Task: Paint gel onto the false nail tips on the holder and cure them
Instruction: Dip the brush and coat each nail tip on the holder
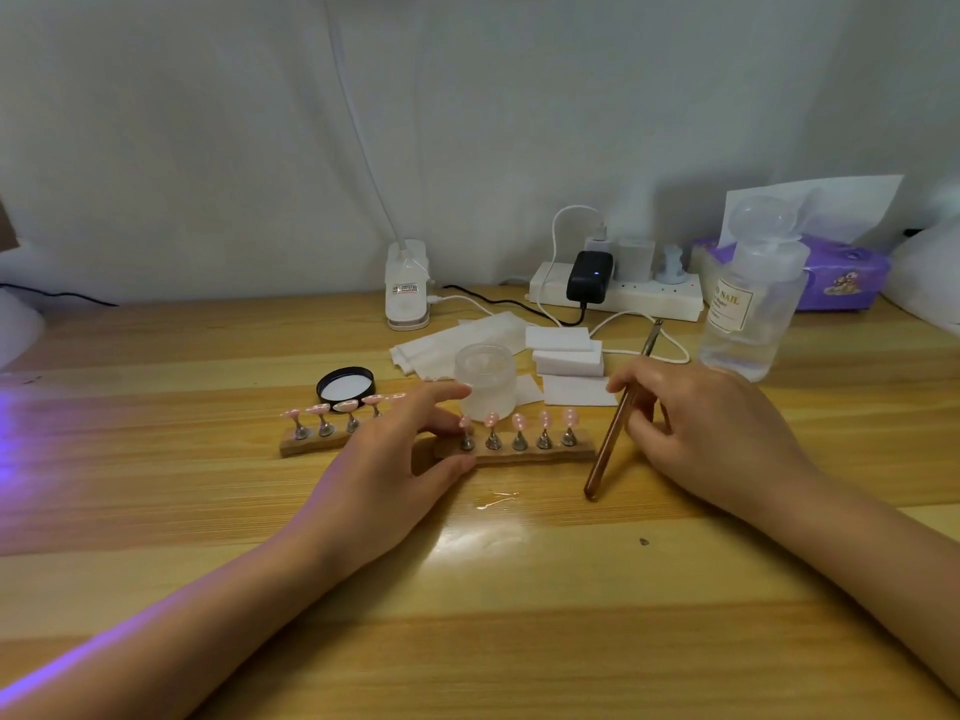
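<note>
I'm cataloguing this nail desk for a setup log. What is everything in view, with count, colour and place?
nail tips: about ten, pink, on stands on the holders
holders: two, wooden, centre of table
brush: one, copper, in right hand
jar: one, frosted, behind holders
lid: one, black, left of jar
wipes: several, white, behind jar
sponge blocks: about three, white, right of jar
bottle: one, clear, right
power strip: one, white, back
tissue pack: one, purple, back right
table: one, wooden
left hand: grips the near holder
right hand: holds the brush
</note>
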The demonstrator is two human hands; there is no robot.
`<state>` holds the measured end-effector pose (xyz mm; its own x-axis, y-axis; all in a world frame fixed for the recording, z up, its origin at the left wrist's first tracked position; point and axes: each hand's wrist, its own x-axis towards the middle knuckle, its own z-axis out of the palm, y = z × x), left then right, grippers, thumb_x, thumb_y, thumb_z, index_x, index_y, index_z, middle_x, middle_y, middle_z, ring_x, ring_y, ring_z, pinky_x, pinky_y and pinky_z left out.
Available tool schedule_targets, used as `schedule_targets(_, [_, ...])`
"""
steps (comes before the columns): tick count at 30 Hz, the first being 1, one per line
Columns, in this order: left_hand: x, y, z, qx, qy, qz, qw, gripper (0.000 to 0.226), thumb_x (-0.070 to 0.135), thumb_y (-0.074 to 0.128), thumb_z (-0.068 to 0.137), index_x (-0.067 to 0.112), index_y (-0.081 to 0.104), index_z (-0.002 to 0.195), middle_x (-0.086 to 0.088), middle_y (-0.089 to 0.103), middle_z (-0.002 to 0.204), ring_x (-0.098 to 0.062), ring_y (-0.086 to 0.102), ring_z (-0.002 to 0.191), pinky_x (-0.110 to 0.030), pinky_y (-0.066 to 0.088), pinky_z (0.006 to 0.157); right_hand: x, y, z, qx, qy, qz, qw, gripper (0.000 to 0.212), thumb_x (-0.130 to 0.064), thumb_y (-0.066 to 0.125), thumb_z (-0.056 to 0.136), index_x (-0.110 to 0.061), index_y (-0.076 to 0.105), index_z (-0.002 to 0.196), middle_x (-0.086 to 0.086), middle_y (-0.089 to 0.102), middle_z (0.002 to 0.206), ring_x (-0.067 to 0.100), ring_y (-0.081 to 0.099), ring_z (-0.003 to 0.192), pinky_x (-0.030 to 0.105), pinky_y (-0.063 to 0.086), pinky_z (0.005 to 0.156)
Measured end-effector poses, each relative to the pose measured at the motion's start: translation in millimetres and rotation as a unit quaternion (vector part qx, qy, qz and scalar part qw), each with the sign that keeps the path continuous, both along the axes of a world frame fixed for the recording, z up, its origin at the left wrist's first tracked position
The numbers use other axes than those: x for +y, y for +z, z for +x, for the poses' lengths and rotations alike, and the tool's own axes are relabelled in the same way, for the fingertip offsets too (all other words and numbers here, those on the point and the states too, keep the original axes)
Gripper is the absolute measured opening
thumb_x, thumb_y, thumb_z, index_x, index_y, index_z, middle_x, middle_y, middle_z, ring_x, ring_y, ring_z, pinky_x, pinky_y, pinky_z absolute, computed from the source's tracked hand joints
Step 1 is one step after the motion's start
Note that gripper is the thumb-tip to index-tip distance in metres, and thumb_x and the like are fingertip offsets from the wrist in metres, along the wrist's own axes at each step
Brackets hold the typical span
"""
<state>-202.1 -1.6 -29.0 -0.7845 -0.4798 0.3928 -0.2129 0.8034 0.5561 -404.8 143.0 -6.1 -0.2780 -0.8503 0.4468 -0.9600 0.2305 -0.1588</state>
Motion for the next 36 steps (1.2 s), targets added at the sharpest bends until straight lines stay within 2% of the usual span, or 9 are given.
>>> schedule_targets(2, [0, 0, 1, 0.006, 0.005, -0.003, 1.0, 0.053, 0.019, 0.067, 0.081, 0.051, 0.037, 0.111, 0.022, 0.059, 0.102, 0.011, 0.051, 0.104, -0.004, 0.037, 0.087, 0, -1, -1, -0.011, 0.006, 0.011, 1.0, 0.022, -0.018, 0.058, 0.084, -0.026, 0.062, 0.104, -0.021, 0.043, 0.065, -0.006, 0.038, 0.058, 0.01, 0.022, 0.054])
schedule_targets(5, [1, 0, 2, 0.021, 0.015, 0.0, 1.0, 0.052, 0.017, 0.067, 0.081, 0.05, 0.039, 0.109, 0.024, 0.059, 0.098, 0.01, 0.051, 0.105, -0.006, 0.038, 0.086, -1, -4, -2, -0.011, 0.02, 0.04, 0.999, 0.024, -0.021, 0.054, 0.086, -0.029, 0.06, 0.108, -0.015, 0.055, 0.082, 0.002, 0.045, 0.07, 0.02, 0.032, 0.064])
schedule_targets(7, [2, 1, 2, 0.032, 0.022, -0.003, 0.999, 0.05, 0.017, 0.068, 0.08, 0.049, 0.04, 0.107, 0.025, 0.059, 0.097, 0.008, 0.053, 0.104, -0.009, 0.04, 0.086, -2, -5, -2, -0.009, 0.026, 0.05, 0.998, 0.025, -0.022, 0.052, 0.087, -0.031, 0.058, 0.111, -0.012, 0.057, 0.09, 0.005, 0.049, 0.08, 0.021, 0.032, 0.068])
schedule_targets(14, [3, 1, 1, 0.081, 0.035, 0.004, 0.996, 0.047, 0.013, 0.07, 0.078, 0.042, 0.044, 0.104, 0.023, 0.062, 0.093, 0.011, 0.053, 0.102, -0.001, 0.038, 0.08, -5, -6, 0, 0.01, 0.042, 0.079, 0.996, 0.033, -0.027, 0.038, 0.095, -0.035, 0.048, 0.125, -0.015, 0.047, 0.1, 0.007, 0.049, 0.096, 0.02, 0.029, 0.07])
schedule_targets(18, [4, 0, 1, 0.095, 0.029, 0.005, 0.995, 0.048, 0.012, 0.071, 0.077, 0.041, 0.043, 0.105, 0.021, 0.063, 0.095, 0.013, 0.053, 0.1, 0.0, 0.036, 0.079, -4, -5, 0, 0.004, 0.048, 0.06, 0.997, 0.036, -0.025, 0.04, 0.094, -0.034, 0.047, 0.127, -0.011, 0.052, 0.105, 0.006, 0.049, 0.094, 0.022, 0.036, 0.075])
schedule_targets(23, [4, 0, 1, 0.113, 0.024, 0.002, 0.993, 0.049, 0.012, 0.071, 0.077, 0.042, 0.044, 0.105, 0.022, 0.064, 0.096, 0.01, 0.053, 0.102, -0.002, 0.039, 0.075, -2, 11, 5, -0.108, 0.124, 0.033, 0.986, 0.03, -0.036, 0.055, 0.075, -0.045, 0.055, 0.104, -0.025, 0.047, 0.085, -0.015, 0.042, 0.082, 0.005, 0.033, 0.064])
schedule_targets(26, [6, 0, 1, 0.123, 0.02, -0.004, 0.992, 0.048, 0.01, 0.071, 0.077, 0.04, 0.045, 0.105, 0.02, 0.064, 0.097, 0.01, 0.054, 0.101, -0.002, 0.039, 0.075, -1, 18, 9, -0.184, 0.167, 0.074, 0.966, 0.025, -0.041, 0.06, 0.069, -0.05, 0.05, 0.09, -0.024, 0.049, 0.083, -0.005, 0.047, 0.084, 0.011, 0.039, 0.068])
schedule_targets(31, [10, 4, 0, 0.145, 0.023, -0.037, 0.989, 0.049, 0.017, 0.07, 0.074, 0.04, 0.044, 0.11, 0.023, 0.06, 0.098, 0.013, 0.053, 0.102, -0.001, 0.037, 0.083, 0, 21, 6, -0.194, 0.176, 0.054, 0.963, 0.024, -0.026, 0.07, 0.077, -0.031, 0.065, 0.1, -0.016, 0.058, 0.085, 0.001, 0.053, 0.08, 0.011, 0.041, 0.069])
schedule_targets(36, [11, 13, 1, 0.148, -0.027, -0.112, 0.982, 0.054, 0.016, 0.07, 0.073, 0.013, 0.05, 0.123, 0.02, 0.055, 0.111, 0.02, 0.048, 0.105, -0.001, 0.036, 0.088, 9, 36, -2, -0.22, 0.214, 0.051, 0.95, 0.025, -0.036, 0.067, 0.074, -0.043, 0.059, 0.097, -0.01, 0.065, 0.094, -0.002, 0.054, 0.087, 0.007, 0.041, 0.069])
